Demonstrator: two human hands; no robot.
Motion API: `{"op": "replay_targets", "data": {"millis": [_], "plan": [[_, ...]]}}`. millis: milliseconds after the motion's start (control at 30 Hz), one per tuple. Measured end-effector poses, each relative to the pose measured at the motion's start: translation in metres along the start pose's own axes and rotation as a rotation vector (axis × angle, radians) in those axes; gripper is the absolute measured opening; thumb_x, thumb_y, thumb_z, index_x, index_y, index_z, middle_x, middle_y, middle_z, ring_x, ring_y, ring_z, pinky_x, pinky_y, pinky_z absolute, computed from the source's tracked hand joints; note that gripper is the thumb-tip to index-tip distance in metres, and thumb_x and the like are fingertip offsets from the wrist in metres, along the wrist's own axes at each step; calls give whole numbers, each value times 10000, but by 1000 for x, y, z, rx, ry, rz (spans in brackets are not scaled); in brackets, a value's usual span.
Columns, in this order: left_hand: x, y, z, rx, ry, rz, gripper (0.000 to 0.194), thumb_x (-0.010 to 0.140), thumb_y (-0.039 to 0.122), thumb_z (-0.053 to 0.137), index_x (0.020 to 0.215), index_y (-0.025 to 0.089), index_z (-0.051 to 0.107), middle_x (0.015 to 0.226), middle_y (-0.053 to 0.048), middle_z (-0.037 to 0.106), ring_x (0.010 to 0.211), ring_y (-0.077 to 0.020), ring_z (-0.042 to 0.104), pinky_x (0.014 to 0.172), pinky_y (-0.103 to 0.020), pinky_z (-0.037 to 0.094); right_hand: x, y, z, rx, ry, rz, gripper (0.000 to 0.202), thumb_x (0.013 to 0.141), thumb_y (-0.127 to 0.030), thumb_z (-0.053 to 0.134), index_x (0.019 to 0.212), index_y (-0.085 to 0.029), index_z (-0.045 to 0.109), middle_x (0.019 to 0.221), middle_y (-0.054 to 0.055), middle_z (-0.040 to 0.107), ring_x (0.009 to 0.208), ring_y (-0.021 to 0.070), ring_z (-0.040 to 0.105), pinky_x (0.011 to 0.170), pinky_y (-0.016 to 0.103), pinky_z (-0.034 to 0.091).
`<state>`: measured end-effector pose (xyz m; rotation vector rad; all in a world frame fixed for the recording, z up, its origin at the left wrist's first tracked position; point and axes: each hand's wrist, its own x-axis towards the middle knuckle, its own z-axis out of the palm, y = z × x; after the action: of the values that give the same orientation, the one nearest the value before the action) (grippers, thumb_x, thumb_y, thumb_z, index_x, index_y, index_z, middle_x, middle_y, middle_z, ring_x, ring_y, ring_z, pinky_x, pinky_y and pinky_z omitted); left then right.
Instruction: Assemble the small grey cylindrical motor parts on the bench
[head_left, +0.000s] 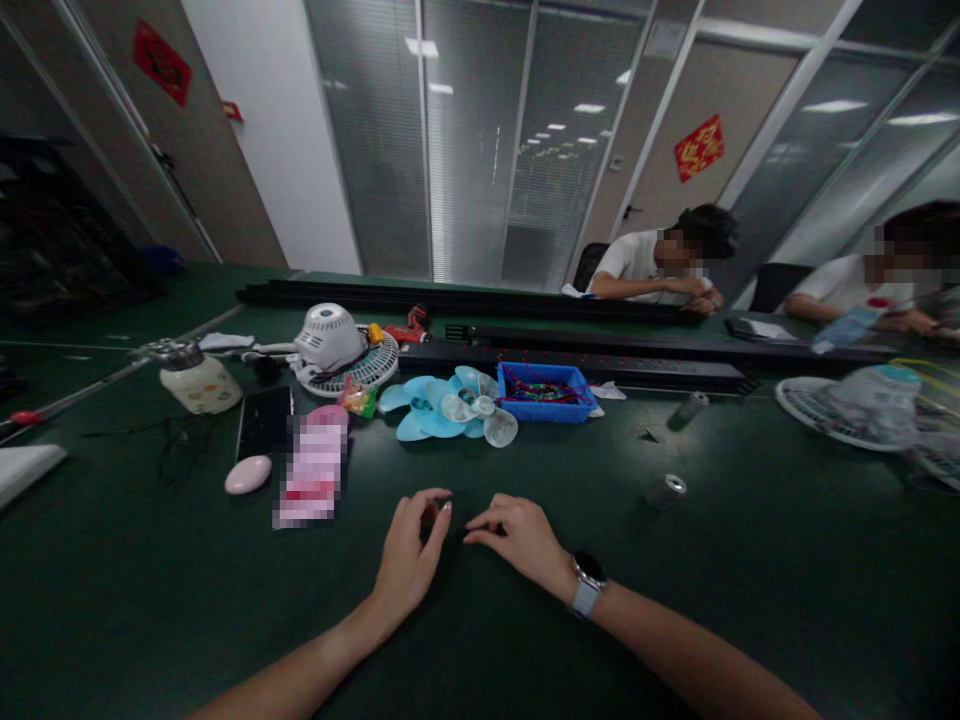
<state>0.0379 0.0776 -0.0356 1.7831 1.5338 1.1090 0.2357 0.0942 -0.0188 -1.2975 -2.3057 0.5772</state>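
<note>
My left hand (411, 548) is over the green table (480, 640), its thumb and curved fingers apart with nothing visible between them. Facing it, a short gap away, my right hand (525, 535) has thumb and fingertips pressed together in a pinch. Whatever sits in that pinch, if anything, is too small to make out. A watch (589, 580) is on the right wrist. Beyond both hands lie light-blue fan blades (427, 405) with a clear one (501, 428) on the near side. Beside them stands a blue bin (551, 410) of wires and small parts.
On the left are a pink pouch (311, 465), a pink mouse (248, 475), a black phone-like slab (264, 422), a patterned jar (201, 385) and a white fan (330, 340). Metal cylinders (667, 490) stand right. Black rails (600, 368) cross behind; two people sit beyond.
</note>
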Motion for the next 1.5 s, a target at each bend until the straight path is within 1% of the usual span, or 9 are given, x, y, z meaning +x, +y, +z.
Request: {"op": "replay_targets", "data": {"millis": [100, 267, 400, 533, 700, 967, 1200, 1367, 1500], "plan": [[0, 0, -1, 12, -13, -12, 308, 935, 430, 474, 1094, 215, 628, 888, -43, 606, 815, -211, 579, 733, -343, 489, -13, 13, -25, 11, 143, 20, 196, 880, -447, 630, 925, -303, 754, 810, -18, 672, 710, 120, 599, 666, 254, 434], [2, -4, 0, 8, -46, -14, 344, 923, 473, 474, 1102, 216, 616, 890, -41, 600, 829, -219, 589, 751, -361, 496, -64, 73, -102, -221, 626, 197, 300, 916, -475, 554, 917, -226, 721, 858, 39, 683, 706, 162, 592, 678, 298, 458], [4, -8, 0, 27, -82, -19, 371, 912, 500, 480, 1118, 221, 611, 886, -39, 602, 821, -222, 594, 745, -365, 503, -111, 125, -137, -441, 725, 360, 340, 928, -499, 508, 924, -222, 706, 939, 51, 697, 785, 189, 623, 728, 320, 466], [4, -7, -1, 48, -80, -13, 381, 901, 516, 479, 1089, 219, 626, 892, -43, 616, 827, -228, 606, 738, -365, 509, -130, 148, -133, -432, 709, 451, 373, 931, -528, 478, 967, -233, 702, 978, 45, 709, 836, 199, 638, 734, 318, 472], [4, -6, -2, 68, -93, -12, 386, 902, 518, 475, 1091, 220, 629, 897, -44, 628, 816, -224, 614, 721, -354, 515, -127, 152, -123, -381, 742, 477, 373, 932, -535, 472, 986, -241, 695, 989, 34, 716, 813, 187, 648, 714, 306, 473], [4, -10, -1, 79, -114, 5, 366, 908, 505, 485, 1096, 225, 628, 889, -36, 640, 803, -212, 625, 697, -334, 512, -125, 159, -116, -385, 852, 411, 382, 936, -518, 477, 991, -208, 694, 990, 49, 718, 716, 166, 649, 685, 299, 491], [3, -9, 0, 49, -142, -2, 324, 926, 462, 483, 1106, 226, 612, 908, -37, 647, 831, -205, 621, 738, -327, 497, -126, 160, -113, -434, 861, 360, 353, 943, -474, 493, 1025, -199, 699, 1007, 60, 715, 699, 156, 641, 667, 284, 497], [1, -5, 0, 54, -153, 6, 300, 946, 425, 462, 1115, 221, 604, 893, -36, 638, 816, -194, 605, 748, -325, 485, -128, 161, -110, -518, 796, 384, 411, 963, -508, 416, 1065, -210, 679, 1031, 71, 719, 731, 179, 665, 649, 290, 496], [-1, -4, 0, 66, -161, 18, 299, 957, 416, 446, 1127, 220, 595, 906, -40, 625, 836, -193, 591, 761, -337, 479, -132, 168, -107, -507, 660, 474, 587, 890, -666, 428, 1217, -204, 583, 986, 99, 726, 752, 246, 696, 599, 329, 512]]}}
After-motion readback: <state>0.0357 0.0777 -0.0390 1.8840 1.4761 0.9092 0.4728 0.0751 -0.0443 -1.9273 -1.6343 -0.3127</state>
